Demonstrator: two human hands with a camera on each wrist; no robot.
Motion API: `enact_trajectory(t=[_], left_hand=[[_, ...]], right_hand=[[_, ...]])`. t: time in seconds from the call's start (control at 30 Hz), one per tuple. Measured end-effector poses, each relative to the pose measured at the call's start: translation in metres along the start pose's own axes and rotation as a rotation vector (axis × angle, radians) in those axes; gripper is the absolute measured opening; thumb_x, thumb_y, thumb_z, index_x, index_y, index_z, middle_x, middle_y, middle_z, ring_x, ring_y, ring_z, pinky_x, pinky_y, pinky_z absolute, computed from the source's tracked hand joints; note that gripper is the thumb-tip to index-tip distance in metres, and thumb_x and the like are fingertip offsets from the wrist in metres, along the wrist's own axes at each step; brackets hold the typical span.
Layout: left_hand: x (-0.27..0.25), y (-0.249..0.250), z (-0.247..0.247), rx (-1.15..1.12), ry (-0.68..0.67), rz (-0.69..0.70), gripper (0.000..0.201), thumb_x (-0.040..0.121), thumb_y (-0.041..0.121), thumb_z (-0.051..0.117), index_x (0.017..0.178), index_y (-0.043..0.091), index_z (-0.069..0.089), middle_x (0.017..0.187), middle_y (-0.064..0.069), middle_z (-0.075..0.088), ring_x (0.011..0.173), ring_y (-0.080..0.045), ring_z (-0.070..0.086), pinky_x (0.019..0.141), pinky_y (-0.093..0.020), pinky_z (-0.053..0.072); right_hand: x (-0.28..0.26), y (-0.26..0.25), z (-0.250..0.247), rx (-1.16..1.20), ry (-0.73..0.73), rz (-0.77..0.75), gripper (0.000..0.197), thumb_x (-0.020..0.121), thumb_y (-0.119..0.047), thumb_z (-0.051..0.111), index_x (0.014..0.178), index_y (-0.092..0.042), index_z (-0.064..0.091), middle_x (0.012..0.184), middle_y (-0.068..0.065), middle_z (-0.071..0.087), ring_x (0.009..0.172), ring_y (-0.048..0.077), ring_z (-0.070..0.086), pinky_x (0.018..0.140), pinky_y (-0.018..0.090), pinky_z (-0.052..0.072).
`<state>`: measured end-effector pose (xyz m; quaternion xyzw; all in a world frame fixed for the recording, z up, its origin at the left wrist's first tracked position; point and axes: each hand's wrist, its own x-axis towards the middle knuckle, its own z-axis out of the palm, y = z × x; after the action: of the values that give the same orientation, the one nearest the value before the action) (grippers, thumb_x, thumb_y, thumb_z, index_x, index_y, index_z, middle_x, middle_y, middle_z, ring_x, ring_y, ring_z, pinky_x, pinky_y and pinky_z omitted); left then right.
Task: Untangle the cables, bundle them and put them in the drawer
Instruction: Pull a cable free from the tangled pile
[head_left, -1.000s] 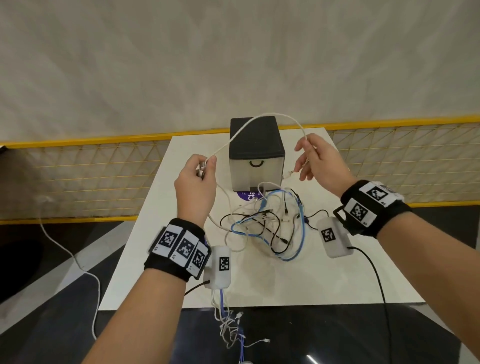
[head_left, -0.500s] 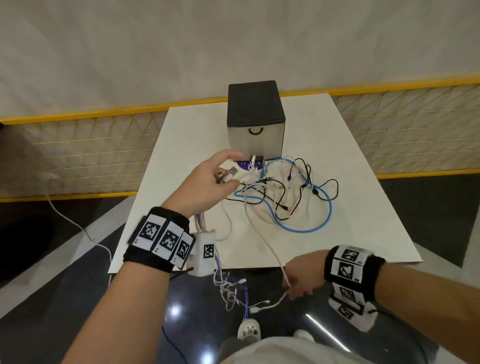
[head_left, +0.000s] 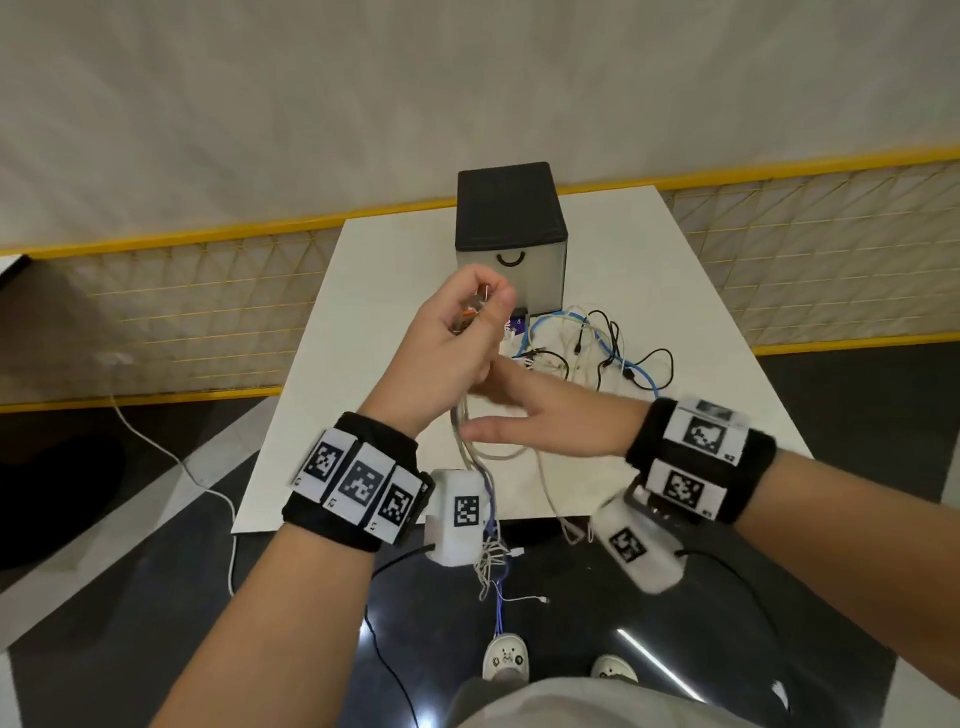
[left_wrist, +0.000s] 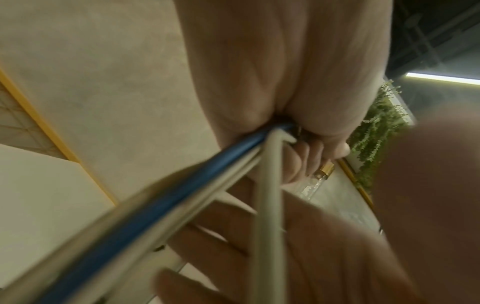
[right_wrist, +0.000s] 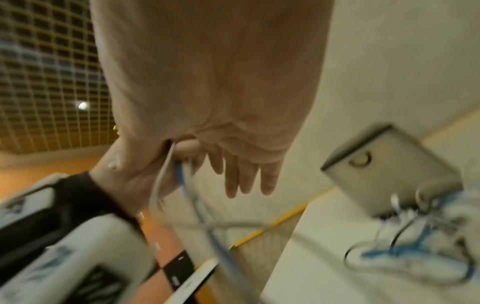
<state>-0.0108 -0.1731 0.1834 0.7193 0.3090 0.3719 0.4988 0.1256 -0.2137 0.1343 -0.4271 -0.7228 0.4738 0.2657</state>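
Observation:
My left hand is raised in front of the drawer box and grips the ends of a blue cable and white cables, with a clear plug sticking out past the fingers. The strands hang down from that fist and over the table's front edge. My right hand is just below it, fingers straight, touching the hanging white loop. A tangle of blue, black and white cables lies on the table before the shut drawer.
The white table stands against a yellow-edged mesh fence. A white cord trails on the dark floor at left. My shoes show below the table's front edge.
My right hand has come up from below the table's front edge to just under my left hand. My left hand has lifted the held cable ends higher.

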Motion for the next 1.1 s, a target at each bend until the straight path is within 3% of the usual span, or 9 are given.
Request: enact_trajectory(t=[0.07,0.2,0.33,0.4,0.53,0.73,0.93,1.03,1.1], left_hand=[[0.001,0.003,0.003,-0.029,0.057,0.022,0.018,0.104,0.027,0.046,0.087,0.022,0.05,0.059,0.005,0.038,0.051,-0.013,0.029,0.045,-0.027,0.026],[-0.001,-0.001,0.0,-0.015,0.134,0.032,0.024,0.106,0.028,0.04,0.084,0.023,0.047,0.063,-0.005,0.039,0.055,-0.018,0.033,0.05,-0.029,0.033],[-0.006,-0.009,0.003,-0.001,0.113,0.009,0.026,0.106,0.029,0.038,0.083,0.017,0.044,0.068,-0.013,0.038,0.059,-0.022,0.034,0.052,-0.029,0.035],[-0.006,-0.011,0.008,0.009,0.096,0.002,0.027,0.106,0.028,0.039,0.082,0.017,0.044,0.068,-0.013,0.039,0.058,-0.022,0.035,0.054,-0.028,0.036],[-0.002,-0.014,0.007,0.012,0.092,-0.02,0.043,0.105,0.043,0.031,0.078,0.014,0.046,0.073,-0.009,0.042,0.065,-0.014,0.041,0.066,-0.027,0.039],[0.002,-0.017,-0.002,0.052,0.005,-0.028,0.04,0.109,0.025,0.029,0.082,0.019,0.058,0.073,0.009,0.057,0.073,-0.007,0.054,0.072,-0.023,0.044],[0.0,-0.022,0.003,-0.013,0.001,-0.016,0.021,0.103,0.03,0.049,0.093,0.014,0.059,0.099,-0.01,0.064,0.084,-0.01,0.065,0.077,-0.026,0.051],[0.0,-0.035,0.008,-0.165,0.102,-0.009,0.011,0.093,0.033,0.063,0.1,0.026,0.061,0.103,-0.008,0.059,0.091,-0.03,0.066,0.076,-0.045,0.053],[0.003,-0.039,0.013,-0.087,0.114,-0.007,0.003,0.096,0.024,0.061,0.096,0.027,0.06,0.092,0.002,0.059,0.081,-0.022,0.06,0.072,-0.036,0.05]], right_hand=[[0.002,0.001,0.018,0.034,-0.046,0.049,0.039,0.099,-0.023,0.048,0.131,-0.004,0.037,0.115,0.009,0.062,0.101,0.013,0.06,0.093,0.026,0.047],[-0.004,0.022,0.031,-0.221,-0.234,0.209,0.024,0.102,-0.014,0.038,0.121,-0.004,0.049,0.105,-0.001,0.06,0.081,-0.012,0.052,0.08,0.008,0.04],[-0.001,0.013,0.013,-0.041,-0.106,0.162,0.033,0.093,-0.015,0.061,0.122,-0.011,0.045,0.117,-0.002,0.061,0.109,0.002,0.056,0.099,0.02,0.043],[0.003,-0.001,0.008,0.219,0.021,0.106,0.021,0.092,-0.003,0.059,0.111,-0.007,0.052,0.099,-0.005,0.067,0.093,-0.002,0.063,0.089,0.016,0.049],[0.01,-0.009,0.013,0.298,0.085,0.18,0.019,0.099,-0.015,0.048,0.088,0.0,0.053,0.073,0.008,0.05,0.062,0.006,0.057,0.082,0.037,0.057],[0.011,-0.005,0.02,0.551,0.176,0.217,0.033,0.101,-0.014,0.042,0.068,-0.017,0.04,0.057,-0.004,0.029,0.048,0.008,0.027,0.053,0.021,0.03],[0.01,-0.005,0.021,0.666,0.224,0.193,0.036,0.101,-0.013,0.038,0.066,-0.016,0.035,0.054,-0.008,0.027,0.046,0.005,0.022,0.054,0.025,0.015],[0.011,0.0,0.021,0.713,0.244,0.224,0.036,0.102,-0.018,0.039,0.066,-0.018,0.034,0.058,-0.004,0.023,0.049,0.007,0.018,0.056,0.028,0.01],[0.01,0.004,0.024,0.731,0.24,0.25,0.033,0.098,-0.012,0.043,0.068,-0.018,0.033,0.056,-0.004,0.024,0.048,0.006,0.02,0.058,0.03,0.009]])
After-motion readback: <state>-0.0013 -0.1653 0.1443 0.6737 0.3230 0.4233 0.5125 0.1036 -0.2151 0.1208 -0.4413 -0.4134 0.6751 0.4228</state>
